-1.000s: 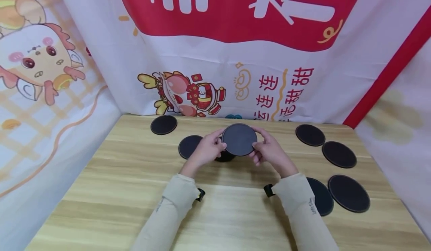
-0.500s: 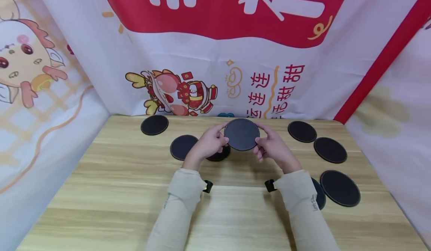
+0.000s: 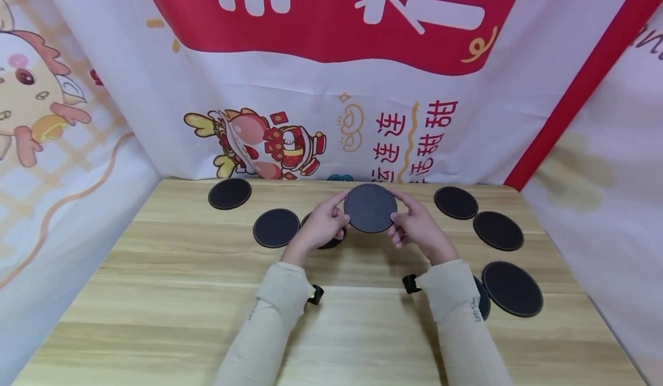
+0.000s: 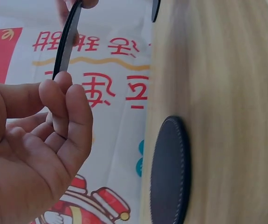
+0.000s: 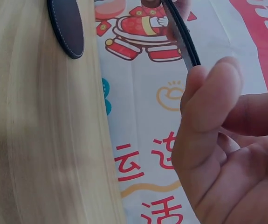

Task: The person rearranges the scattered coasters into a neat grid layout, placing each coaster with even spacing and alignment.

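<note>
A round black coaster [image 3: 370,207] with a stitched edge is held up above the far part of the table. My left hand [image 3: 322,226] pinches its left edge between thumb and fingers, while my right hand [image 3: 420,229] pinches the right edge the same way. Both wrist views show it nearly edge-on, as a thin dark disc [image 4: 67,44] at the fingertips. Another coaster [image 3: 331,243] lies on the table behind my left hand, partly covered by it. Just left of that one lies a further coaster [image 3: 277,228].
On the wooden table [image 3: 171,294], one coaster [image 3: 229,194] lies at the back left. Several more lie on the right, among them a back one [image 3: 456,202] and a nearer one [image 3: 513,288]; my right sleeve [image 3: 450,294] partly covers another. A printed cloth [image 3: 290,75] hangs behind the table.
The head view has turned slightly to the right. Both hands and the held coaster have shifted a little right over the table, uncovering more of the table coaster's right side at first.
</note>
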Motion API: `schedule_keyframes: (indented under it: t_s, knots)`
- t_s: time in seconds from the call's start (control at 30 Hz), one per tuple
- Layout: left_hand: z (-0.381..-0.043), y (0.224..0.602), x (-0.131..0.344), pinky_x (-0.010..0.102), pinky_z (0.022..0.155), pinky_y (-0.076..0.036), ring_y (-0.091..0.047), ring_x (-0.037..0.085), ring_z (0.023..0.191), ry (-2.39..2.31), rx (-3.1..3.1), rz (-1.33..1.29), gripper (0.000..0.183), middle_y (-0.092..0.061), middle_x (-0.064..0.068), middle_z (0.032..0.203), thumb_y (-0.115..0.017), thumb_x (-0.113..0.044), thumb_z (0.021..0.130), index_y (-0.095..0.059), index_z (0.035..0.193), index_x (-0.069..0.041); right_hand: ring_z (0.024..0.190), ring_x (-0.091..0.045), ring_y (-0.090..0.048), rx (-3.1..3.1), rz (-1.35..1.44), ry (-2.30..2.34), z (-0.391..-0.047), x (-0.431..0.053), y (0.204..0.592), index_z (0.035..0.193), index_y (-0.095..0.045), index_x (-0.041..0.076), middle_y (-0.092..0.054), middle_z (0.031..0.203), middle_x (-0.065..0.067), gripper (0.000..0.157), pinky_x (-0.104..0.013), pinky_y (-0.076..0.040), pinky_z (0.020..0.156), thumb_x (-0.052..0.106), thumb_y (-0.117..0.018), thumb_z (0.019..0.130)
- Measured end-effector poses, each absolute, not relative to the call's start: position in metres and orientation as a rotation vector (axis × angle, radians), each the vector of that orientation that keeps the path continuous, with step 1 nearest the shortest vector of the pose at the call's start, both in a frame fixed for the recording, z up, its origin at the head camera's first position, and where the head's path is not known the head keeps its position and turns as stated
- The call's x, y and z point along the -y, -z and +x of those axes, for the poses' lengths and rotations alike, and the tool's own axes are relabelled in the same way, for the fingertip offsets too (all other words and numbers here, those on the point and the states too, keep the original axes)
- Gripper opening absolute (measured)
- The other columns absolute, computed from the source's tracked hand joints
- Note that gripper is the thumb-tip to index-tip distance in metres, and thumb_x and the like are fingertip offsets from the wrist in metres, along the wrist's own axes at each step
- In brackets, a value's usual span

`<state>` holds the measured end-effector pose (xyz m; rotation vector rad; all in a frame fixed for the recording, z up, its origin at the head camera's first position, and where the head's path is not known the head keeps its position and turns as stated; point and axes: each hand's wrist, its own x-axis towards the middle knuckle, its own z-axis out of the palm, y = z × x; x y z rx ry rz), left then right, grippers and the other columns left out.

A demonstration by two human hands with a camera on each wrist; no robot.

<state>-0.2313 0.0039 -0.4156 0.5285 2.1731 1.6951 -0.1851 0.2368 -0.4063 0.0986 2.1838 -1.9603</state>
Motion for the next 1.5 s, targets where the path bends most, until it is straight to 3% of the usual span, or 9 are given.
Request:
schedule_keyframes:
  t_s: [0.23,0.4,0.6,0.87,1.0,1.17,1.37,1.5]
  knots:
    - [-0.234,0.431,-0.013,0.036,0.061,-0.055,-0.056,0.016,0.055,-1.816,-2.162,0.445,0.057,-0.066,0.023,0.085,-0.056,0.002,0.101,-0.041,0.155,-0.009,0.048,-0.016,-0.055,-2.175,0.159,1.975,-0.188,-0.240,0.415,0.162,-0.025,0.021,-0.061,0.067,-0.015,0.063,-0.031,-0.052,0.048,0.000,-0.042,0.104]
    - [-0.234,0.442,-0.017,0.034,0.059,-0.053,-0.055,0.016,0.053,-1.836,-2.168,0.337,0.052,-0.067,0.014,0.078,-0.059,-0.002,0.100,-0.047,0.150,-0.004,0.048,-0.016,-0.055,-2.145,0.223,1.976,-0.193,-0.242,0.425,0.161,-0.027,0.018,-0.061,0.067,-0.012,0.061,-0.031,-0.052,0.049,0.001,-0.042,0.104]
    - [-0.237,0.448,-0.016,0.031,0.058,-0.052,-0.054,0.015,0.054,-1.781,-2.156,0.348,0.057,-0.068,0.026,0.090,-0.059,-0.001,0.098,-0.042,0.152,-0.001,0.047,-0.015,-0.054,-2.130,0.291,1.984,-0.198,-0.239,0.433,0.156,-0.032,0.013,-0.061,0.069,-0.013,0.054,-0.030,-0.050,0.047,0.001,-0.043,0.105]
    - [-0.242,0.454,-0.012,0.034,0.059,-0.055,-0.062,0.022,0.060,-1.483,-2.314,0.393,0.064,-0.068,0.016,0.091,-0.065,-0.003,0.095,-0.043,0.154,-0.009,0.048,-0.017,-0.053,-2.163,0.333,1.901,-0.202,-0.239,0.443,0.154,-0.033,0.012,-0.058,0.067,-0.014,0.051,-0.030,-0.049,0.046,0.001,-0.041,0.105]
    - [-0.242,0.454,-0.009,0.034,0.070,-0.054,-0.063,0.020,0.072,-1.264,-2.487,0.478,0.062,-0.065,0.008,0.090,-0.066,-0.004,0.091,-0.049,0.151,-0.011,0.048,-0.017,-0.054,-2.184,0.316,1.859,-0.202,-0.240,0.446,0.154,-0.033,0.011,-0.058,0.068,-0.015,0.052,-0.030,-0.050,0.047,0.000,-0.040,0.104]
    - [-0.243,0.453,-0.007,0.039,0.088,-0.048,-0.056,0.022,0.097,-1.032,-2.621,0.563,0.061,-0.062,0.009,0.104,-0.067,-0.004,0.089,-0.053,0.148,-0.012,0.049,-0.017,-0.054,-2.197,0.315,1.814,-0.201,-0.239,0.447,0.155,-0.032,0.010,-0.058,0.068,-0.016,0.053,-0.030,-0.050,0.046,-0.002,-0.038,0.104]
    - [-0.242,0.454,-0.010,0.040,0.087,-0.043,-0.051,0.026,0.104,-0.926,-2.645,0.557,0.055,-0.057,0.012,0.108,-0.058,-0.008,0.096,-0.051,0.150,-0.015,0.048,-0.017,-0.054,-2.217,0.355,1.771,-0.201,-0.239,0.447,0.155,-0.032,0.011,-0.058,0.067,-0.015,0.053,-0.029,-0.049,0.045,-0.002,-0.038,0.104]
    - [-0.241,0.455,-0.012,0.040,0.091,-0.044,-0.053,0.027,0.110,-0.908,-2.658,0.543,0.052,-0.058,0.017,0.125,-0.057,-0.009,0.098,-0.051,0.150,-0.016,0.049,-0.017,-0.054,-2.231,0.369,1.722,-0.202,-0.239,0.448,0.156,-0.032,0.012,-0.059,0.069,-0.016,0.052,-0.029,-0.050,0.046,0.000,-0.038,0.105]
